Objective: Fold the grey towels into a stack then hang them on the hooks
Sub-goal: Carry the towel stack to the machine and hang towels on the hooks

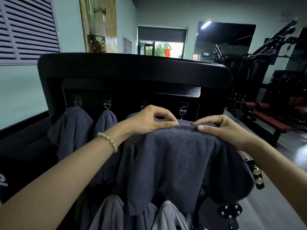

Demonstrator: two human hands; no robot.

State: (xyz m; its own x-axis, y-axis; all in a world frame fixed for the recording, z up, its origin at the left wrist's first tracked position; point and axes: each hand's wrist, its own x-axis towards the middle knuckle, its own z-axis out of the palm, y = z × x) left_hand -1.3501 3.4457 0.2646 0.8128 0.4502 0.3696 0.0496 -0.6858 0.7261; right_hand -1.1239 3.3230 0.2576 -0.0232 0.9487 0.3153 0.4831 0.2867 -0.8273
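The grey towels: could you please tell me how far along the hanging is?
Done: two hung towels droop from the left hooks. In hand: the left hand and right hand pinch the third towel by its top edge, not yet hooked. Left: hooking it; the rightmost hook is bare.

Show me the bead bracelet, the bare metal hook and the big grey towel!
Pale bead bracelet (108,142): head view, beads on wrist.
Bare silver metal hook (182,111): head view, its wire loop.
Big dark grey towel (174,155): head view, its front drape.
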